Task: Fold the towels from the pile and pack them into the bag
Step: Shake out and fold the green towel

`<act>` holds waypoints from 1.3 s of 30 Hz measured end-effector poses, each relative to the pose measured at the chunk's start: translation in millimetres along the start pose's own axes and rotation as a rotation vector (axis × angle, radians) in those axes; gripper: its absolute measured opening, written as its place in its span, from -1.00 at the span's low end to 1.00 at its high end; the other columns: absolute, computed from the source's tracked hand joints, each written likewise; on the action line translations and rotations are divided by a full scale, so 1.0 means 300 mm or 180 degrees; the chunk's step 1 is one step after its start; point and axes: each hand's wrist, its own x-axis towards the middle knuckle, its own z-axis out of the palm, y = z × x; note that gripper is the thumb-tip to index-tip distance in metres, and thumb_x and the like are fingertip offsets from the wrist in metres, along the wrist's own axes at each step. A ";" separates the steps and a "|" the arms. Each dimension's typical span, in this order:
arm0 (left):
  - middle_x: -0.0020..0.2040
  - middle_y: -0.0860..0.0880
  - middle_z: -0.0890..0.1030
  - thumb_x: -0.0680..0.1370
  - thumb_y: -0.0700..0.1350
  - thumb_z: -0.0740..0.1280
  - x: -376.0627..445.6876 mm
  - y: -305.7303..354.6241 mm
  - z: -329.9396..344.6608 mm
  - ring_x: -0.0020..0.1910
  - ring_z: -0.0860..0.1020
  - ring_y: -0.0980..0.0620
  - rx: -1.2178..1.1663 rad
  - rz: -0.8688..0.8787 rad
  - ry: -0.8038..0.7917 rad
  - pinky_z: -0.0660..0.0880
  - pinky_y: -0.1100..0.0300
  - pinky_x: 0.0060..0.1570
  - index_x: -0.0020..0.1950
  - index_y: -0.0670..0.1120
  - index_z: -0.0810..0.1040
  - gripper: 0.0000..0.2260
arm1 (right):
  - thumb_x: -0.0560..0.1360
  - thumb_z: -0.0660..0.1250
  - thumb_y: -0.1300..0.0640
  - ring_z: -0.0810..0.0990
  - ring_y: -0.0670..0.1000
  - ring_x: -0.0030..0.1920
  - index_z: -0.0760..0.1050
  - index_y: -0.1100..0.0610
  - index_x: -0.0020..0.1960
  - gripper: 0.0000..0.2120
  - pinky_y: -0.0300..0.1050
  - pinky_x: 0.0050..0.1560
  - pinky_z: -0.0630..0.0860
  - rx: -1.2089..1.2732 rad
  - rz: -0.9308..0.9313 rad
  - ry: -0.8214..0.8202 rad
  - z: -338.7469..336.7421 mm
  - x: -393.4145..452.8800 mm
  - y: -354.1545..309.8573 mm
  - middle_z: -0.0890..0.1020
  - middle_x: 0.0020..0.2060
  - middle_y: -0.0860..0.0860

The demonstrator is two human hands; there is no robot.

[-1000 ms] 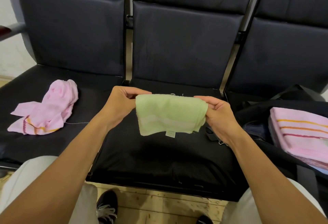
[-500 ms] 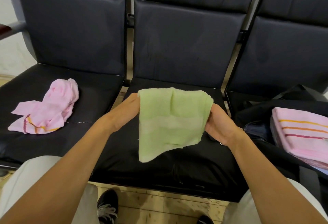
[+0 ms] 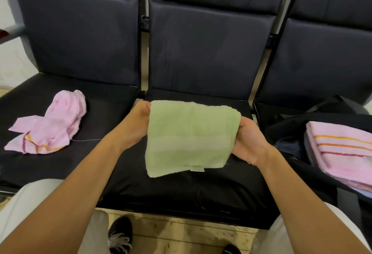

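From the head camera, I hold a small light-green terry towel (image 3: 189,135), already folded to a rough square, in the air above the middle seat of a row of three dark padded seats (image 3: 181,189). My left hand (image 3: 138,122) grips its upper left edge, fingers curled behind the cloth and out of sight. My right hand (image 3: 246,141) grips the right side, where the stacked layers show at the fold; the palm faces me and the fingers wrap behind. A small white label hangs at the towel's lower edge, and the lower left corner droops a little, so the layers are not quite squared.

On the left seat, near its middle, lies a crumpled pink towel with orange and dark red stripes (image 3: 50,125), unfolded, with a loose thread trailing toward the seat's right edge. I judge this to be all that remains of the pile within view.

On the right seat stands an open black fabric bag (image 3: 302,121). A folded pink striped towel (image 3: 342,149) lies on top of what is packed inside; thin edges of other cloth show under it, though I cannot tell how many.

So at least one towel is packed. The green one looks nearly ready to go in, perhaps after one more fold. The pink one on the left seat is still to be folded and packed.
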 end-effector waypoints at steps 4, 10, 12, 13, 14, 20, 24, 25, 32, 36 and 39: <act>-0.20 0.03 0.70 0.62 -0.29 0.21 0.000 0.002 0.001 -0.24 0.66 0.11 -0.0364 -0.0431 0.0130 0.54 0.32 -0.35 0.10 -0.20 0.63 -0.80 | 0.65 0.04 0.14 0.69 0.10 0.06 0.68 0.09 0.10 -0.60 0.00 -0.04 0.63 0.0119 -0.0008 0.0004 -0.008 0.000 -0.004 0.70 0.06 0.08; -0.19 -0.02 0.67 0.64 -0.21 0.19 -0.004 0.024 0.016 -0.24 0.63 0.06 -0.0908 -0.0678 -0.0169 0.58 0.22 -0.30 0.02 -0.07 0.67 -0.76 | 0.65 0.04 0.10 0.65 0.14 0.13 0.62 0.11 0.20 -0.62 0.06 0.07 0.59 0.0213 0.0014 0.0040 -0.016 0.008 0.005 0.67 0.13 0.11; -0.21 0.00 0.67 0.63 -0.21 0.19 -0.009 0.033 0.023 -0.24 0.63 0.07 -0.0984 -0.0691 -0.0321 0.58 0.21 -0.28 -0.06 0.00 0.70 -0.70 | 0.66 0.05 0.08 0.67 0.12 0.10 0.65 0.10 0.16 -0.61 0.04 0.03 0.60 0.0222 0.0067 0.0033 -0.010 0.007 0.006 0.68 0.12 0.10; -0.22 0.01 0.67 0.61 -0.19 0.21 -0.014 0.039 0.025 -0.24 0.63 0.08 -0.1038 -0.0699 -0.0395 0.58 0.22 -0.27 -0.11 0.04 0.72 -0.70 | 0.66 0.06 0.07 0.67 0.12 0.09 0.66 0.09 0.14 -0.61 0.05 0.03 0.60 0.0236 0.0096 0.0038 -0.006 0.007 0.005 0.68 0.11 0.10; -0.23 0.03 0.67 0.58 -0.14 0.28 -0.019 0.049 0.029 -0.24 0.62 0.08 -0.1091 -0.0687 -0.0430 0.58 0.22 -0.28 -0.16 0.08 0.72 -0.74 | 0.65 0.07 0.06 0.68 0.12 0.09 0.67 0.09 0.13 -0.62 0.06 0.04 0.59 0.0255 0.0116 0.0049 -0.005 0.005 0.005 0.68 0.11 0.10; -0.28 0.13 0.69 -0.15 0.33 0.59 -0.040 0.091 0.046 -0.29 0.65 0.20 -0.1359 -0.0574 -0.0544 0.56 0.33 -0.34 -0.29 0.23 0.71 -0.51 | 0.65 0.08 0.01 0.66 0.14 0.10 0.63 0.12 0.18 -0.62 0.07 0.08 0.59 0.0300 0.0210 0.0031 0.001 -0.003 0.000 0.67 0.13 0.11; -0.45 0.11 0.62 -0.15 0.31 0.60 -0.039 0.079 0.056 -0.41 0.60 0.13 -0.1494 -0.0792 -0.0471 0.49 0.36 -0.47 -0.43 0.15 0.68 -0.58 | 0.64 0.08 0.02 0.68 0.11 0.01 0.66 0.12 0.10 -0.61 0.01 0.00 0.63 0.0361 0.0236 0.0036 0.006 -0.007 -0.002 0.68 0.04 0.09; -0.46 0.11 0.61 -0.10 0.29 0.60 -0.035 0.068 0.056 -0.41 0.59 0.10 -0.1529 -0.0861 -0.0470 0.48 0.37 -0.48 -0.43 0.13 0.68 -0.62 | 0.65 0.07 0.02 0.68 0.11 -0.01 0.66 0.13 0.10 -0.61 0.00 -0.03 0.64 0.0374 0.0235 0.0054 0.006 -0.008 -0.003 0.69 0.03 0.10; -0.46 0.08 0.59 -0.18 0.30 0.63 -0.031 0.045 0.068 -0.53 0.55 0.19 -0.2032 -0.1106 -0.0345 0.47 0.36 -0.52 -0.43 0.07 0.67 -0.52 | 0.66 0.06 0.00 0.70 0.11 -0.04 0.68 0.13 0.08 -0.58 -0.01 -0.06 0.64 0.0542 0.0162 0.0058 0.002 -0.008 -0.007 0.70 0.00 0.09; -0.06 0.01 0.69 0.56 0.15 0.24 0.008 0.001 0.067 -0.16 0.65 0.04 -0.3020 -0.1442 -0.0137 0.57 0.11 -0.11 -0.09 0.05 0.73 -0.69 | 0.65 0.09 -0.14 0.68 0.17 0.03 0.66 0.13 0.18 -0.53 0.10 0.10 0.60 0.0412 0.0178 0.0071 -0.003 -0.007 -0.011 0.69 0.06 0.13; -0.10 0.03 0.68 0.57 0.10 0.14 0.021 0.005 0.073 -0.20 0.64 0.00 -0.3311 -0.1436 0.0105 0.53 0.09 -0.12 -0.10 0.02 0.70 -0.65 | 0.59 0.08 -0.32 0.67 0.20 0.07 0.64 0.19 0.22 -0.35 0.12 0.15 0.57 0.0514 0.0295 0.0141 -0.006 -0.003 -0.018 0.67 0.12 0.17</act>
